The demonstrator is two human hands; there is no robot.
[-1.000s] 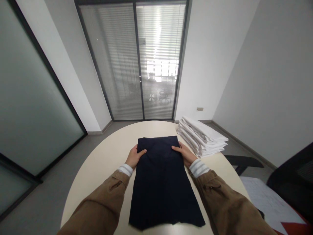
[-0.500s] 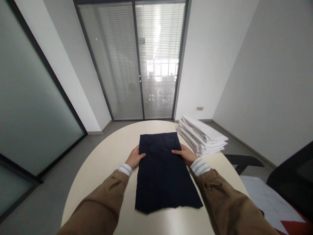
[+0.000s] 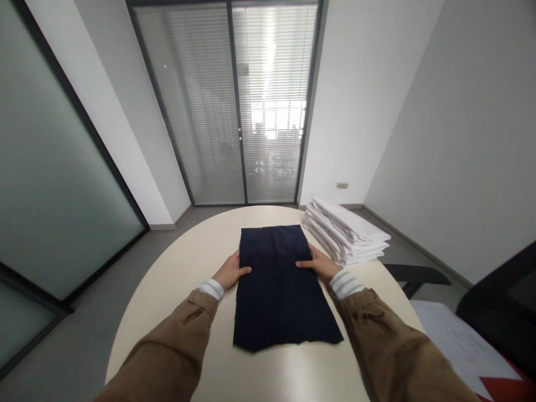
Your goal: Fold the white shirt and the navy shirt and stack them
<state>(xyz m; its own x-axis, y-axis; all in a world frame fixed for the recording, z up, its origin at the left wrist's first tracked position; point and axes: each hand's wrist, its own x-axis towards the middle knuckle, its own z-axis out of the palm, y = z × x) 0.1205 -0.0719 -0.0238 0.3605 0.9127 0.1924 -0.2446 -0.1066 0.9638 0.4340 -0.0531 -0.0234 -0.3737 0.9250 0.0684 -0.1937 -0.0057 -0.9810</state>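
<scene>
A dark navy cloth [image 3: 280, 285] lies flat on the round cream table [image 3: 184, 279], folded into a long rectangle that runs away from me. My left hand [image 3: 231, 271] grips its left edge, thumb on top of the fabric. My right hand [image 3: 318, 264] grips the right edge the same way. Both hands sit about a third of the way down from the cloth's far end. My sleeves are brown with striped white cuffs.
A stack of folded white cloths [image 3: 345, 231] rests at the table's far right edge, close to my right hand. A black chair [image 3: 498, 301] and white sheets on a red surface [image 3: 469, 346] are at the right. Glass doors with blinds stand behind the table.
The cloth has slid away from me across the table, its near edge moving up from the table's front. My hands have kept hold of its side edges and shifted slightly forward.
</scene>
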